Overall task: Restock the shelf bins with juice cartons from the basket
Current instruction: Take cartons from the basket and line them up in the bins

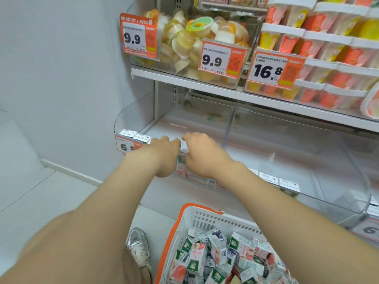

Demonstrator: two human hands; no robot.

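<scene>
Shelf unit point(205, 83): white, two levels in view. The upper level carried clear tubs of jelly cups point(184, 42) and stacked lidded fruit cups point(328, 44), with orange price tags reading 9.9, 9.9 and 16.8.

Floor point(30, 201): pale tiles, running to a white wall at the left.

Shelf bins point(131, 111): clear plastic, side by side on the lower level, split by clear dividers. They were mostly bare inside, apart from cartons along the front edge.

Basket point(170, 232): white mesh with an orange rim, low in front of the shelf and under the right forearm. It was heaped with juice cartons point(217, 249), green-and-white and pink, lying at all angles.

Both arms were stretched forward over the front wall of the leftmost bin.

Left grip point(164, 152): fingers dipped past the bin's front edge, just right of the front-row cartons point(135, 134). Motion blur; could not tell whether it grasped anything.

Right grip point(202, 154): just beside the left, knuckles up, fingers curled downward. Could not tell what it held, if anything.

One pink-and-green carton point(181, 163) stood upright behind the bin front, between the two grips.

More white carton tops point(276, 180) lined the next bin's front.

Price tag point(125, 146): orange, "6.5", partly hidden by the left forearm.

Silver shoe point(138, 244) on the floor, left of the basket.
</scene>
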